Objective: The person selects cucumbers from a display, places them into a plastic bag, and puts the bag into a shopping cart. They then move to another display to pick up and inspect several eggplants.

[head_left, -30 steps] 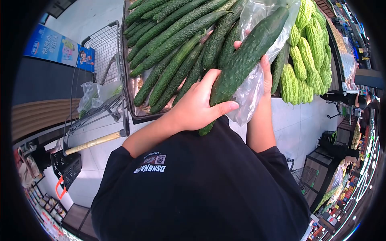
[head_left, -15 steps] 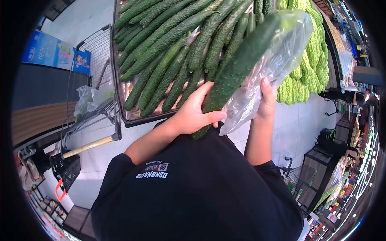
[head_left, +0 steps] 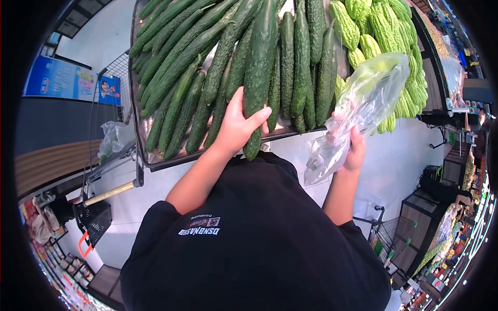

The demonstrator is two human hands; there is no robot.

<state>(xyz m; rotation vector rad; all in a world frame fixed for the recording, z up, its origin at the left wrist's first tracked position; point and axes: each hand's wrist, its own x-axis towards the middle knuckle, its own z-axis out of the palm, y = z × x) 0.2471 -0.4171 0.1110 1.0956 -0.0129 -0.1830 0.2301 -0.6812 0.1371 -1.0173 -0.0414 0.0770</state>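
Observation:
My left hand (head_left: 244, 124) is wrapped round the lower part of a long, bumpy dark green cucumber (head_left: 259, 67), which points away from me over the display tray. A clear plastic bag (head_left: 365, 93) hangs from my right hand (head_left: 353, 150), its thumb in front and its other fingers partly hidden behind the film. The bag looks empty and stands apart from the held cucumber. Many more cucumbers (head_left: 181, 78) lie in rows on the tray (head_left: 171, 164) beneath and around the held one.
Light green bitter melons (head_left: 386, 31) are piled right of the cucumbers. At the left stands a shopping cart (head_left: 111, 193) with a bagged item (head_left: 114, 140) in it. Another cart (head_left: 389, 236) is at lower right, near dark display stands (head_left: 417, 212).
The held cucumber has moved left and turned more upright, away from the bag. My right hand and the bag have shifted slightly right and down.

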